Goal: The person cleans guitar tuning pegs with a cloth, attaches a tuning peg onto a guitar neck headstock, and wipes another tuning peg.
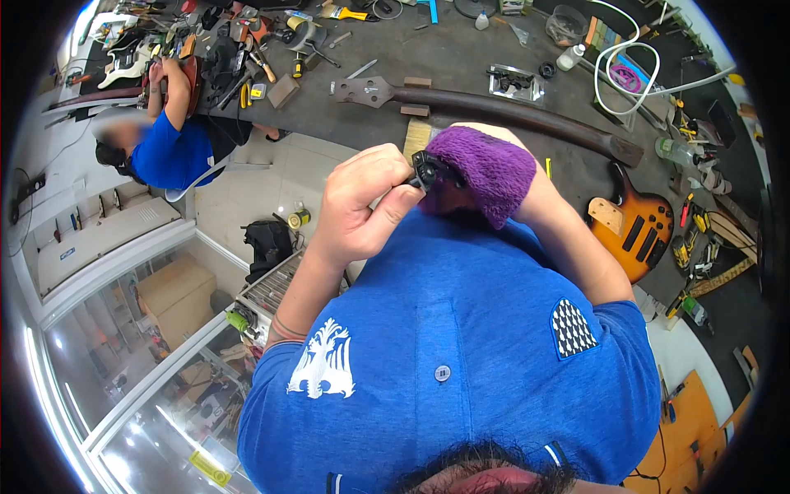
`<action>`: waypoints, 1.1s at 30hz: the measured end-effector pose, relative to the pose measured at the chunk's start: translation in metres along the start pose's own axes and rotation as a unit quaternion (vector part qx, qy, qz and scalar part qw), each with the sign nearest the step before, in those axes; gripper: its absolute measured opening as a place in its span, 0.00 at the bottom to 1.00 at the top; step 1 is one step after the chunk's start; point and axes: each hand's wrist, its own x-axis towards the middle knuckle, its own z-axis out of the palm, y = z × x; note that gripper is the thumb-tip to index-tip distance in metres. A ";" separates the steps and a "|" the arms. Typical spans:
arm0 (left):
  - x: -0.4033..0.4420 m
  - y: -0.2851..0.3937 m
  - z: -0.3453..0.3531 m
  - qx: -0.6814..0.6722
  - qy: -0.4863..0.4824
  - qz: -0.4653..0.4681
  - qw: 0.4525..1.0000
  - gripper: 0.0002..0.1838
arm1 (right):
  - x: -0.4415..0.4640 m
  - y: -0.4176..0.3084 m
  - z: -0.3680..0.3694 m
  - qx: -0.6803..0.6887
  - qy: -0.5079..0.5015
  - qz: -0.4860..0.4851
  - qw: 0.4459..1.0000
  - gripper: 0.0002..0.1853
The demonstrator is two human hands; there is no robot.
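My left hand (368,202) pinches a small black metal hardware part (425,169) between thumb and fingers, in front of my chest. My right hand (539,196) is mostly covered by a purple cloth (485,169) that it grips. The cloth lies right beside the black part and seems to touch it; the right fingertips are hidden. Just beyond my hands, a dark bass neck (510,109) rests across the bench on small wooden blocks (415,110). A brush with pale bristles (417,136) is partly hidden behind my left hand.
A sunburst bass body (632,224) lies on the right. Black hardware sits in a clear tray (515,84) past the neck. A white hose (654,62) coils at the far right. Tools clutter the left of the bench (329,128), where another person in blue (177,152) works.
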 end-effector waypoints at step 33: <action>-0.001 0.022 -0.005 -0.016 0.006 -0.137 0.990 0.06 | -0.003 -0.005 0.025 0.217 0.027 -0.013 0.976 0.22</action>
